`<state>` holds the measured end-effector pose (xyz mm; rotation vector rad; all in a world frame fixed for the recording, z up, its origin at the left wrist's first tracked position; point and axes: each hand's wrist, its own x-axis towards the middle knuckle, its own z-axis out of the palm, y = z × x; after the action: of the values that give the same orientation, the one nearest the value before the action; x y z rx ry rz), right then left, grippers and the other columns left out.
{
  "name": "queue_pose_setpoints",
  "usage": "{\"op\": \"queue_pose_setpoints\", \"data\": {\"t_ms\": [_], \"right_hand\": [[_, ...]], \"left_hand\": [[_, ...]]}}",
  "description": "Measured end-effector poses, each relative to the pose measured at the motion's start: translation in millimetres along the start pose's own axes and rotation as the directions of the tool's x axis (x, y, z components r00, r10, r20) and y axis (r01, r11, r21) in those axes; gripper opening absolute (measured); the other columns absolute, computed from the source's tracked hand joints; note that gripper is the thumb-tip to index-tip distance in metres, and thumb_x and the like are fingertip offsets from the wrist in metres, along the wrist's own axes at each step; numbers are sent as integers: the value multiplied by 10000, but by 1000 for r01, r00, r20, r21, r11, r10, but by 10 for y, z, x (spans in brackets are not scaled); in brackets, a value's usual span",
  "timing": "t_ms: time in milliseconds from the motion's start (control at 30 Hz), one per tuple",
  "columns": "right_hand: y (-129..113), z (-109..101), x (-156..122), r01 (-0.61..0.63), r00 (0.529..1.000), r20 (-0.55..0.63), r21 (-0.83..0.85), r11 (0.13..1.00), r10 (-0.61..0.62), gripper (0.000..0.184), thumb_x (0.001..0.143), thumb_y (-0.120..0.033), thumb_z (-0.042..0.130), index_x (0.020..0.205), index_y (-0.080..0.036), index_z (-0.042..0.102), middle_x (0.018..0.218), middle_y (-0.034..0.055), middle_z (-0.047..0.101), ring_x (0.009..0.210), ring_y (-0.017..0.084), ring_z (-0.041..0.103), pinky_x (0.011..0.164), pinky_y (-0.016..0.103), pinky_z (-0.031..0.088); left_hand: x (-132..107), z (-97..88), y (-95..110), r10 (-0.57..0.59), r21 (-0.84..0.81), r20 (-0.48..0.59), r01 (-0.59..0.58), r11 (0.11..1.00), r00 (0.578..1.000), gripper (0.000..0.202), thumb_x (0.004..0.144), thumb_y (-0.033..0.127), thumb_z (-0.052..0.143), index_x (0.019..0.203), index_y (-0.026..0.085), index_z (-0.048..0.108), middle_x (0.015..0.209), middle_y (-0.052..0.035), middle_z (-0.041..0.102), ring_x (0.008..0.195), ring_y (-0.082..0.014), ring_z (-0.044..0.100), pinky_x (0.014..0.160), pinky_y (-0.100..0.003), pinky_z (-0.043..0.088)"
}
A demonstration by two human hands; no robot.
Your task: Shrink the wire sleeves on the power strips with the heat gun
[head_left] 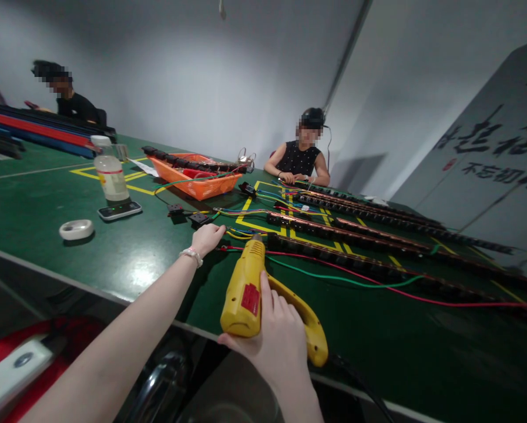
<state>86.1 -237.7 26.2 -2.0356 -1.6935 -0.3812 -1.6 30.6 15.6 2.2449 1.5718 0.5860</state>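
My right hand (281, 329) is wrapped around the body of a yellow heat gun (242, 288), whose handle loops out to the right. Its dark nozzle points away from me, at a bundle of thin coloured wires (241, 234). My left hand (207, 239), with a beaded bracelet at the wrist, is closed on the left end of that bundle. The fingertips are partly hidden. From the bundle, a long dark strip (325, 249) runs off to the right. A red wire (307, 260) and a green wire (334, 276) lie in front of the strip.
Black connectors (200, 219) lie just beyond my left hand. An orange basket (201, 187) holds more strips. Left stand a bottle (111, 173), a phone (119, 210) and a white oval object (76, 230). More copper-coloured strips (355, 232) lie right. Two people sit across the green table (157, 264).
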Motion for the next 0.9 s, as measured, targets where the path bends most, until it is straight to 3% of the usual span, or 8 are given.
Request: {"op": "queue_pose_setpoints", "data": {"t_ms": [133,400,700,900], "right_hand": [[-181,72,-2,36,999,-22,13,999,-35,1349,357,-756,761,1424,-104,254,927,87,586,797,274,549,729,423,464],[-435,204,125,107,994,5,68,992,-108,1365,348,-786,738,1410,-50,300,901,92,578,778,267,540,707,426,482],[-362,157,79,122,990,57,140,983,-131,1362,331,-795,732,1411,-73,322,918,83,592,791,255,558,736,429,488],[-310,97,75,107,991,69,154,982,-119,1344,337,-793,734,1403,-74,340,938,95,608,810,270,569,745,445,487]], "left_hand": [[-17,-17,13,-1,9,8,0,1000,1000,566,867,515,279,763,174,719,862,-123,718,853,-268,651,617,-270,393],[4,-29,-46,24,-58,19,-23,998,1000,595,897,539,292,797,143,725,847,-143,712,829,-234,640,652,-252,389],[57,-30,-101,26,-93,2,-26,995,1000,621,892,542,237,735,145,688,737,-97,680,713,-206,603,576,-258,347],[62,7,-166,110,-247,18,-102,964,994,614,798,650,314,701,150,657,625,-29,601,620,-186,532,548,-263,320]]}}
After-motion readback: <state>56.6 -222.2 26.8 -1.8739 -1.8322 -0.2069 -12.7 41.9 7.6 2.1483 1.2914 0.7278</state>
